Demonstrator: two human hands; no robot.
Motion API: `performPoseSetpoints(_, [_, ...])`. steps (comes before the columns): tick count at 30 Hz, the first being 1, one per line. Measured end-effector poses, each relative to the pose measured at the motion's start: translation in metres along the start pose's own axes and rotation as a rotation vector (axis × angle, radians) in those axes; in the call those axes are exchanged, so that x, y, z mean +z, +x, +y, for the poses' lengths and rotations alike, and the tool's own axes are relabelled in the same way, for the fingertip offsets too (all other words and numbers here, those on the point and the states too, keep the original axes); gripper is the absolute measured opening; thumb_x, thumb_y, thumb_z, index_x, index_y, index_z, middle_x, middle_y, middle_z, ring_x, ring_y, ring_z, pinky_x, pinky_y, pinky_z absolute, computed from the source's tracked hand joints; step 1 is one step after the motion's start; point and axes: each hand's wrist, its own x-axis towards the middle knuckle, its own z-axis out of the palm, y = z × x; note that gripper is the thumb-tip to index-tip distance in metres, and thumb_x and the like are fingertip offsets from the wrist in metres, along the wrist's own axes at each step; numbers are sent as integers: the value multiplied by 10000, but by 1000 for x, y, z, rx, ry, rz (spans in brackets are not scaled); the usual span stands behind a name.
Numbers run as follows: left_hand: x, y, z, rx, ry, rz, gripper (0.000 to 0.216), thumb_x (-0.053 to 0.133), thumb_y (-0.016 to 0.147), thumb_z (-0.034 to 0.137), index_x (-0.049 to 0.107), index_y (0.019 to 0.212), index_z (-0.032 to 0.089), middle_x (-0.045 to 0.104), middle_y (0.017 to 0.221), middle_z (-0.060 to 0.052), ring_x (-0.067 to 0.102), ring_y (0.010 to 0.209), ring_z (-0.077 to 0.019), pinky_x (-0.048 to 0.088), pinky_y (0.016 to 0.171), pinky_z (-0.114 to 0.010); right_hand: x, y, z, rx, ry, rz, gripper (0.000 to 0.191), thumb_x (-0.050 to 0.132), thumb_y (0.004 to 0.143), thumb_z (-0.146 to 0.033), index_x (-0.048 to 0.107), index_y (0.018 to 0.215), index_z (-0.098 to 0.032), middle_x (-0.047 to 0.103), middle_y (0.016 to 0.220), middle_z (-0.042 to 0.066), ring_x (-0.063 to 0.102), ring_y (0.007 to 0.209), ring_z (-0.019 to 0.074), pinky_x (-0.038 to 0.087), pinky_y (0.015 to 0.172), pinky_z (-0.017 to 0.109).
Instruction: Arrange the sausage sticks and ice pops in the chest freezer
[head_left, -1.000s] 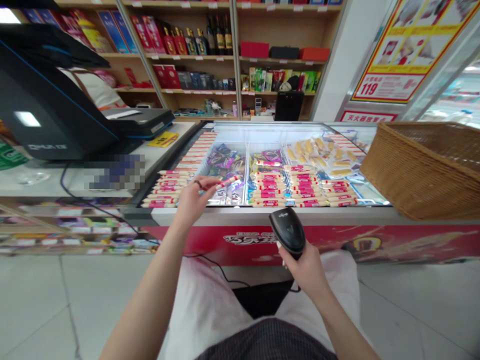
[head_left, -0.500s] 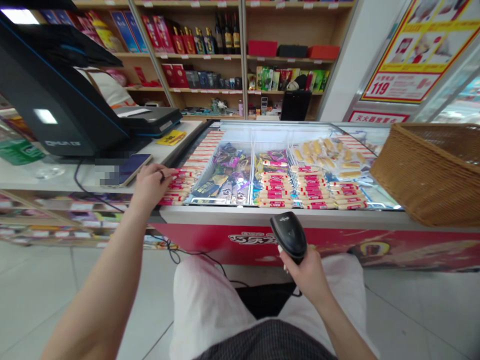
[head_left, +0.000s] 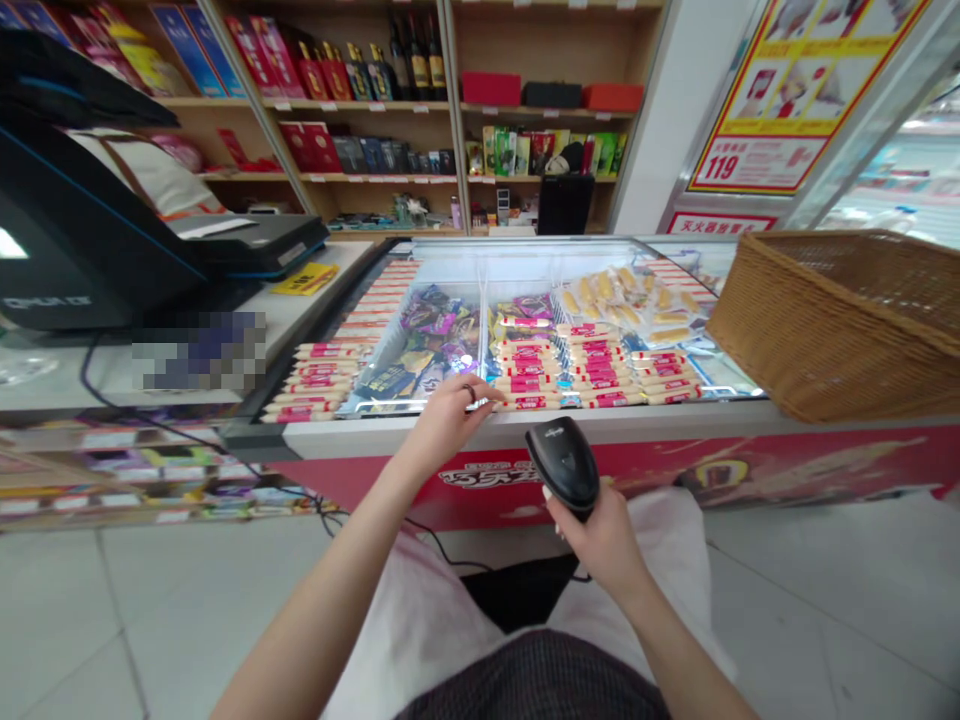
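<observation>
My left hand (head_left: 452, 415) is over the front edge of the freezer, fingers stretched to the right, the tips at the near left end of a pile of wrapped sausages (head_left: 529, 383). Nothing shows held in it. In front of the freezer, my right hand (head_left: 604, 535) is wrapped around the handle of a black barcode scanner (head_left: 566, 465), its head pointing up and forward. Further sausage piles (head_left: 596, 370) lie alongside on the glass top. Another stack of sausages (head_left: 315, 380) sits at the freezer's left end.
A wicker basket (head_left: 825, 330) rests on the freezer's right side. Bagged yellow corn-shaped items (head_left: 630, 300) lie behind the sausages. At left, a black checkout terminal (head_left: 82, 230) stands on the counter (head_left: 45, 395). A cable (head_left: 187, 440) hangs below it.
My left hand has moved right, from the left-end sausage stack to the middle pile. My right hand still holds the scanner. The view has shifted slightly.
</observation>
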Motion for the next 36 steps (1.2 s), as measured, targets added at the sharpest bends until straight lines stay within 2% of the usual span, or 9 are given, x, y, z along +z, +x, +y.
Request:
performPoseSetpoints(3, [19,11,7,48,37,-90,209,563,982,272,754,1051,225,697,1052,-77,646,998,-218,476,924,-358,-4,-1,2,-5,-8,33,248,659,819,-413,715,862,-175,747,634,101,758,669,300,563,561,312])
performPoseSetpoints(7, [19,18,7,21,76,-112,187,607,960,292,773,1019,229,698,1037,-78,641,987,-252,428,951,-427,-6,-1,3,2,4,36,248,652,829,-415,711,869,-177,740,621,94,762,684,301,563,556,307])
performPoseSetpoints(10, [17,18,8,11,50,-119,186,605,961,289,771,994,213,707,1013,-71,651,944,-241,441,941,-415,-5,-1,1,7,1,19,223,657,824,-404,713,829,-188,730,595,85,760,666,297,565,574,307])
performPoseSetpoints(14, [20,15,10,-7,-40,-76,208,578,977,297,754,1007,189,699,1003,-82,666,960,-213,497,907,-340,-3,0,-3,10,16,7,200,663,814,-381,717,829,-189,728,588,76,758,651,290,565,588,301])
performPoseSetpoints(18, [19,9,11,-79,-110,6,238,545,992,322,734,1073,201,682,1026,-81,669,968,-207,514,892,-334,-3,4,-8,7,34,-1,185,666,806,-355,711,869,-187,736,608,69,758,657,285,566,607,304])
performPoseSetpoints(22, [17,6,10,-148,-172,80,253,555,985,357,749,1076,222,674,983,-64,656,930,-206,505,870,-337,-1,8,-16,-14,22,-8,168,672,802,-324,705,885,-182,746,634,66,760,678,278,575,694,319])
performPoseSetpoints(25, [18,6,8,-141,-171,86,261,562,983,350,758,1086,212,673,982,-67,648,927,-204,496,863,-331,3,9,-20,-26,14,-24,183,675,807,-318,707,918,-176,740,622,56,758,671,270,572,727,318])
performPoseSetpoints(30, [19,5,7,-142,-168,91,258,565,981,326,770,1072,198,668,961,-63,647,901,-196,488,830,-319,6,8,-18,-21,-13,-54,194,658,825,-328,703,915,-163,746,640,70,759,669,275,568,691,315])
performPoseSetpoints(36, [19,5,8,-139,-176,98,250,576,976,321,776,1054,193,668,953,-60,647,894,-194,484,824,-314,5,7,-20,-32,-7,-32,175,665,821,-324,711,905,-176,725,586,48,749,619,264,573,692,314])
